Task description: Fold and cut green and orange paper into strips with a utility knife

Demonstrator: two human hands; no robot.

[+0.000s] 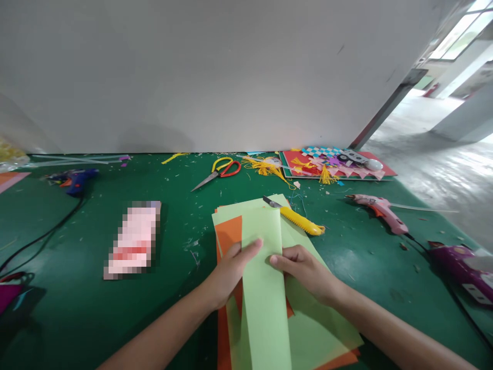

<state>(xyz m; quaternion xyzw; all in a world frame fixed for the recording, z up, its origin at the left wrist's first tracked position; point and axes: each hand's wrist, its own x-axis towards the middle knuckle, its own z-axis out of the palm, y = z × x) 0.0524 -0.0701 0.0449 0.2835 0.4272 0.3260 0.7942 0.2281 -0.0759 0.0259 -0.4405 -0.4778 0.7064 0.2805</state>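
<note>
A long folded strip of light green paper [265, 303] stands between my two hands, over a stack of green and orange sheets [319, 318]. My left hand [236, 272] grips its left edge, thumb lying on the front and the other fingers behind. On the right edge, my right hand [304, 270] pinches the strip with its thumb in front and fingers curled. An orange paper piece [230, 232] shows behind the strip on the left. The yellow utility knife [302, 221] lies on the stack's upper right, blade out, just beyond my right hand.
Scissors [220, 172] with yellow and red handles lie near the white wall [215, 72]. A pink glue gun [381, 211] is on the right, a blue glue gun [77, 180] at far left. Red sheets [385, 165] with paper scraps sit at the back right. A blurred pink item [133, 239] lies left.
</note>
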